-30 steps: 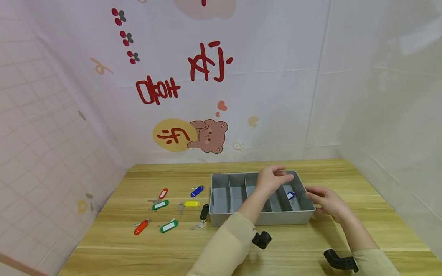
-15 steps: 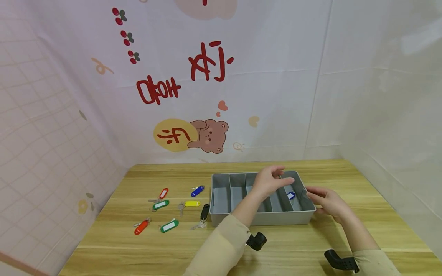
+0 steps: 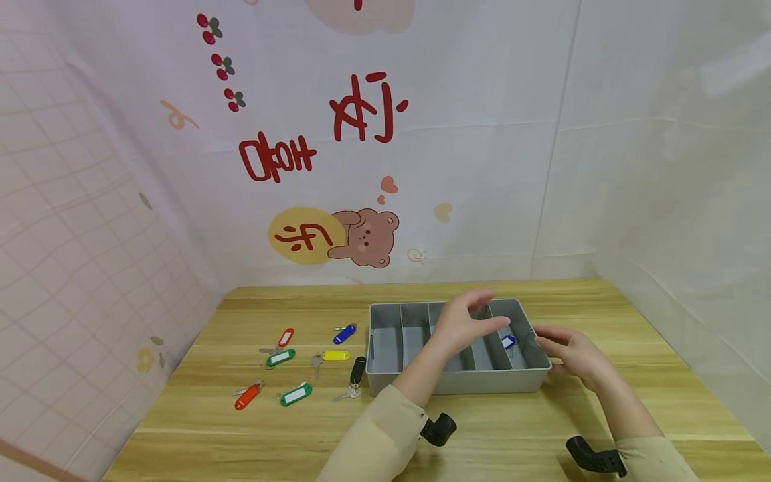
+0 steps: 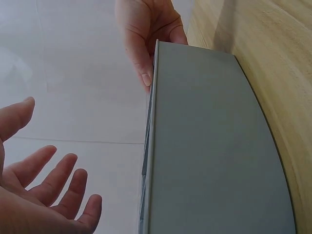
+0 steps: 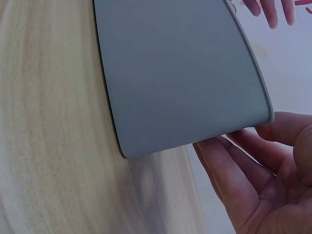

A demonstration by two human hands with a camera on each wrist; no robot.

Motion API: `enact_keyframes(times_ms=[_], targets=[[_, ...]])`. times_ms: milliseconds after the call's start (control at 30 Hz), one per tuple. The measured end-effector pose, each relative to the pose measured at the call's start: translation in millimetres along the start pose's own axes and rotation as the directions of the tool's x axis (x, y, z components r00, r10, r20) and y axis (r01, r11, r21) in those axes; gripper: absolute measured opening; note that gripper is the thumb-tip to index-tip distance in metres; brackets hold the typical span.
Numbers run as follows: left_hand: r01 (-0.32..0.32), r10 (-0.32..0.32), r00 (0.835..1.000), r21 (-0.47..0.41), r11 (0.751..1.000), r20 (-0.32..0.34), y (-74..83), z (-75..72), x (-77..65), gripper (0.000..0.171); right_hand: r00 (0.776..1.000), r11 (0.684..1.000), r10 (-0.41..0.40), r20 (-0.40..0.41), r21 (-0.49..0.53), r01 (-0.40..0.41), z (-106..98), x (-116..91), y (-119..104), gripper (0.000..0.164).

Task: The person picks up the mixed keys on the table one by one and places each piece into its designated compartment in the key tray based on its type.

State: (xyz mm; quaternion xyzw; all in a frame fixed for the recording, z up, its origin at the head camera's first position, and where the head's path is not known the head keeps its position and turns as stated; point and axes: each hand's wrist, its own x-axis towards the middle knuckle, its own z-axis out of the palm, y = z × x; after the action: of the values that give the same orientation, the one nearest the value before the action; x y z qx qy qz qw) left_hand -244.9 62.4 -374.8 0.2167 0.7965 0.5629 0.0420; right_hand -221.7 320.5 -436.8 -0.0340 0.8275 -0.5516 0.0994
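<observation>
A grey divided box (image 3: 490, 383) stands on the table, and a blue key tag (image 3: 508, 342) lies in its rightmost compartment. Over the box's middle hovers my left hand (image 3: 462, 329), holding nothing, with its fingers spread apart in the left wrist view. My right hand (image 3: 573, 353) holds the box's right end; in the right wrist view its thumb (image 5: 282, 127) is at the rim and the fingers lie against the outer side. Part of the compartments is hidden behind my left hand and forearm.
Left of the box lie several keys with tags: red (image 3: 247, 396), green (image 3: 296, 394), yellow (image 3: 335, 355), blue (image 3: 345, 333) and black (image 3: 358, 369). The black one is close to the box's left end. A printed cloth (image 3: 482, 201) hangs behind the table.
My left hand has drifted slightly left and back from the rightmost compartment, its thumb lower and further from the fingers. The right hand and box stay in place.
</observation>
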Motion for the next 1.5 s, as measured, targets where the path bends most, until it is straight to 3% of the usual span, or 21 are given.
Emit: enact_keyframes(times_ms=[267,400,667,833,1033,1267,1500], targets=[[-0.105,0.113,0.992,0.116,0.988,-0.059,-0.8,-6.9,-11.2,0.052,1.0,1.0,0.002,0.005,0.013,-0.002,0.3,-0.4,0.0,0.055],[-0.171,0.19,0.978,0.19,0.967,-0.089,-3.4,-12.8,-14.0,0.052,1.0,1.0,0.004,0.0,0.003,-0.004,0.5,-0.9,-0.9,0.055],[-0.258,0.311,0.942,0.325,0.91,-0.123,-6.5,-26.1,-19.7,0.053,1.0,1.0,0.006,-0.009,-0.027,-0.007,0.0,-1.0,-0.5,0.054],[-0.305,0.391,0.912,0.433,0.848,-0.124,-5.1,-35.6,-23.7,0.055,1.0,1.0,0.002,-0.004,-0.022,-0.002,-0.5,-0.4,1.0,0.054],[-0.351,0.46,0.879,0.477,0.806,-0.13,-9.0,-47.5,-29.0,0.056,1.0,1.0,0.0,-0.005,-0.019,0.0,-0.1,-0.2,1.6,0.054],[-0.376,0.49,0.861,0.478,0.794,-0.136,-21.2,-63.9,-33.5,0.058,1.0,1.0,-0.007,-0.002,-0.005,0.007,0.8,0.0,1.2,0.054],[-0.361,0.478,0.862,0.457,0.813,-0.168,-34.1,-78.0,-35.9,0.057,1.0,1.0,-0.003,-0.006,-0.002,0.003,0.8,0.5,0.4,0.054]])
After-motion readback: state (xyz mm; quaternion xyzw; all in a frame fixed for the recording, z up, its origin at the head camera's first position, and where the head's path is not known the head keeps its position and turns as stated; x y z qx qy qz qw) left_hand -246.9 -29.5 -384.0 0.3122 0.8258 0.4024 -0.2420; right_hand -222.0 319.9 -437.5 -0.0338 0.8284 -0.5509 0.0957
